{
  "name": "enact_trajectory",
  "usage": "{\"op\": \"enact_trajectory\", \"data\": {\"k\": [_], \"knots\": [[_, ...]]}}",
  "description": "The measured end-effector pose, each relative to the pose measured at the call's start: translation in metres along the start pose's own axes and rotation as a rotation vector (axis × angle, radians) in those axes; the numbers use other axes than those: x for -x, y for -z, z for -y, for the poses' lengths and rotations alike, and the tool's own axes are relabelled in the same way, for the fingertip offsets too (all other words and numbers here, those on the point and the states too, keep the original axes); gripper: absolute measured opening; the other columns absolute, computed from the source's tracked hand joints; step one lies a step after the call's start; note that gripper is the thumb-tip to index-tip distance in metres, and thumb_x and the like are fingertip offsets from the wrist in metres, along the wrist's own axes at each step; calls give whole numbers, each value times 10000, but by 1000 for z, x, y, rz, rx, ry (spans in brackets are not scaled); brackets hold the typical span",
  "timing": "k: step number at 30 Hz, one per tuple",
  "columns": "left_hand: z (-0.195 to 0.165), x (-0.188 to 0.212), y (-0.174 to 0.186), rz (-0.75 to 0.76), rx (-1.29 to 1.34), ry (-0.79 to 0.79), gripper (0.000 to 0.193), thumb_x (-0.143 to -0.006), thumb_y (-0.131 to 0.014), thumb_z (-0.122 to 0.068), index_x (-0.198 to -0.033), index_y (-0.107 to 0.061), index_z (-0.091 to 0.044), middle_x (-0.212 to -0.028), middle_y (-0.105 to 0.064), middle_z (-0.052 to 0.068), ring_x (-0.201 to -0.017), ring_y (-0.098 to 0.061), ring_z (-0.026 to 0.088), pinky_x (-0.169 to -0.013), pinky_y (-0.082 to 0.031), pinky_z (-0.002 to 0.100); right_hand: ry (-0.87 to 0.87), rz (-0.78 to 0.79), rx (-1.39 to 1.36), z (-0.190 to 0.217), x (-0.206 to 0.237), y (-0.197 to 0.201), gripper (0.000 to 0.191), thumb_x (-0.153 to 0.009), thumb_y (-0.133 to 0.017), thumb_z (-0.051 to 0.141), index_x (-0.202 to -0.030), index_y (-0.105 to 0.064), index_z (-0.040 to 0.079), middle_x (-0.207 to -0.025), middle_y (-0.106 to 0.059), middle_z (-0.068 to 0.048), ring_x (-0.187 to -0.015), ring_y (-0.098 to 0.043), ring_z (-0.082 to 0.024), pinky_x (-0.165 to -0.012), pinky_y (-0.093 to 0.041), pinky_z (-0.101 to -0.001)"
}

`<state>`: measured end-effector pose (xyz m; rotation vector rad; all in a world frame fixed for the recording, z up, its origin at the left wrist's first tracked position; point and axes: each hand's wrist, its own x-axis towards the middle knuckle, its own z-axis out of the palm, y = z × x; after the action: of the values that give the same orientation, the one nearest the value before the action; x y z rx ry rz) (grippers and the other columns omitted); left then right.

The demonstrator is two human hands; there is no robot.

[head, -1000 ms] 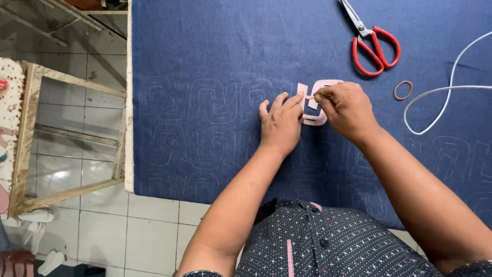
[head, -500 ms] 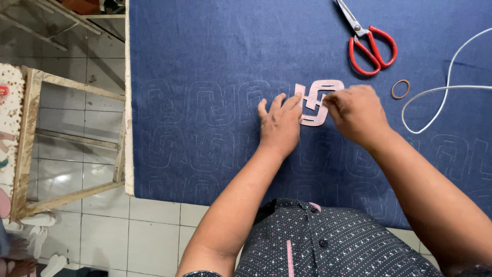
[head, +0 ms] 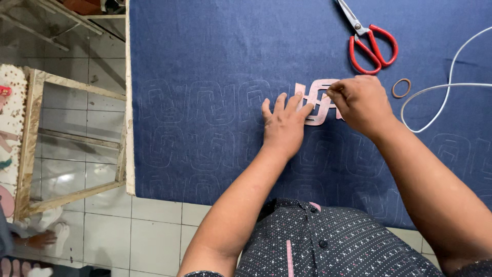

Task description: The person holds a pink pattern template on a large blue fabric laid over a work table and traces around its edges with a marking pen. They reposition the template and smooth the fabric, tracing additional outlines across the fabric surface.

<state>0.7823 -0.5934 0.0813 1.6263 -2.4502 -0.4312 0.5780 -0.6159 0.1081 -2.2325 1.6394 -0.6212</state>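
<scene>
A person leans over a table spread with dark blue cloth [head: 215, 51], seen from above their own head. Faint pale outlines of looping shapes run in rows across the cloth. Lying flat on it, a little above the middle of the view, is a pink cut-out template [head: 316, 105] — thin, with curved bars and open slots.

The left hand [head: 283, 128] rests palm down, fingers spread and straight, with the fingertips pressing on the template's left edge; it grips nothing. The right hand [head: 361, 102] sits over the template's right side, its fingers curled in and pinched together near the thumb. Whether it holds something small there — a marker or chalk, say — I cannot tell; the hand hides it.

Beyond the right hand lie red-handled scissors [head: 373, 47], blades closed and pointing away. Just right of that hand is a brown rubber band [head: 401, 88], and past it a white cord [head: 435, 92] loops across the cloth. Left of the table stands a wooden frame [head: 32, 149] on a tiled floor [head: 159, 231].
</scene>
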Motion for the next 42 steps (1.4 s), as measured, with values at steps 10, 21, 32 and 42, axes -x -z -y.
{"op": "enact_trajectory", "data": {"k": [10,21,32,42], "knots": [[3,1,-3,-37,40,-11,399,-925,-545,-124,-1261,-688,-284,-1455,-542,42,-1395,-451,356,-1157,-212,674,-10,-53,10,-13,7,-3,99,-982,-736,162,-945,-754,72,-825,-700,-88,-810,-640,-317,-819,-485,-436],[4,0,-3,-45,38,-17,437,-898,-564,-102,-1267,-683,-303,-1456,-542,27,-1405,-447,349,-1157,-216,677,67,-134,32,-9,36,-4,86,-973,-753,166,-964,-739,81,-902,-717,-77,-921,-651,-311,-996,-504,-435],[16,4,-14,-119,88,-39,306,-905,-659,-185,-1211,-657,-183,-1466,-556,-41,-1410,-455,274,-1167,-220,658,44,-108,-25,7,50,-4,58,-937,-747,137,-968,-732,90,-923,-740,-62,-930,-664,-309,-968,-489,-432],[21,6,-14,-160,136,-57,242,-881,-703,-188,-1121,-687,-209,-1445,-581,-58,-1393,-473,257,-1152,-239,666,11,-167,-4,9,53,-6,77,-975,-758,121,-1001,-705,73,-895,-671,-72,-885,-637,-296,-863,-475,-427]]}}
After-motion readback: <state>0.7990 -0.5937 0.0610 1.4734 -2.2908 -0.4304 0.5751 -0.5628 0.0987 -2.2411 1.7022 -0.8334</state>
